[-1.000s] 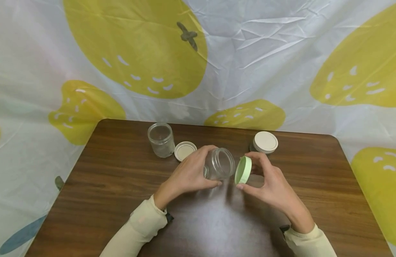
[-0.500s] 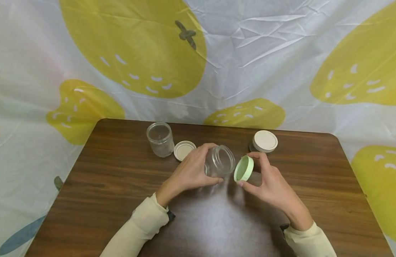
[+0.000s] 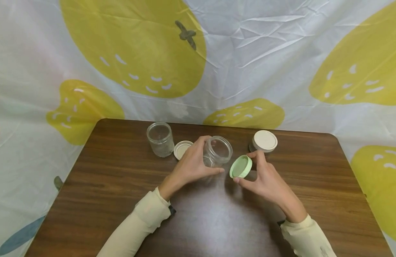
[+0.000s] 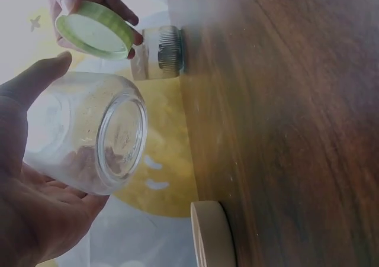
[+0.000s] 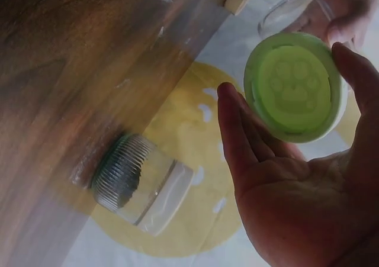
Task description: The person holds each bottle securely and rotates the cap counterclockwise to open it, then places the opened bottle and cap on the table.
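My left hand (image 3: 193,162) grips a clear glass jar (image 3: 219,150) round its side, thumb in front and fingers behind. The jar has no lid on it and its mouth tilts up and to the right. In the left wrist view its round base (image 4: 122,138) faces the camera, lifted off the wood. Just right of the jar, my right hand (image 3: 267,178) pinches a light green lid (image 3: 241,166) by its edge between thumb and fingers. The lid's hollow inside shows in the head view; a paw-print relief (image 5: 294,83) marks its top in the right wrist view. Jar and lid are apart.
A ribbed open glass jar (image 3: 161,140) stands at the table's back left, with a cream lid (image 3: 182,149) beside it, partly behind my left hand. A shorter jar with a cream lid (image 3: 265,141) stands back right. A lemon-print cloth (image 3: 249,71) hangs behind the brown table (image 3: 121,200).
The glass jar in my left hand has risen in the view and tipped more upright. The green lid has shifted a little left and turned its inside further upward.
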The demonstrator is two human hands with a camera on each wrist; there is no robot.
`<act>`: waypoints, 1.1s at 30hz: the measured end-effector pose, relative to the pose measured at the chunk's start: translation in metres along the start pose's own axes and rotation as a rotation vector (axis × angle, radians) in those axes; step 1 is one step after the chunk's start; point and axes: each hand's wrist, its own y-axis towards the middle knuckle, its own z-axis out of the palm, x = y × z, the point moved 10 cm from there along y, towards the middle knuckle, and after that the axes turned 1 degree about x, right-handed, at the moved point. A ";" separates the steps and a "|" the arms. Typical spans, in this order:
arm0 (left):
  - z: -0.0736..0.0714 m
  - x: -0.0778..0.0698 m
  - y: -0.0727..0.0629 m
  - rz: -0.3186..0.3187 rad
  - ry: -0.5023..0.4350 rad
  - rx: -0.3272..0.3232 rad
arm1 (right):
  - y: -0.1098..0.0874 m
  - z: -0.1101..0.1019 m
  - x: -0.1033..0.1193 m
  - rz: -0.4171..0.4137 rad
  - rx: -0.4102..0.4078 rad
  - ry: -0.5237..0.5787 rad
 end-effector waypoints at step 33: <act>0.023 0.053 0.038 -0.263 -0.193 -0.032 | 0.038 0.034 -0.015 0.124 0.055 -0.090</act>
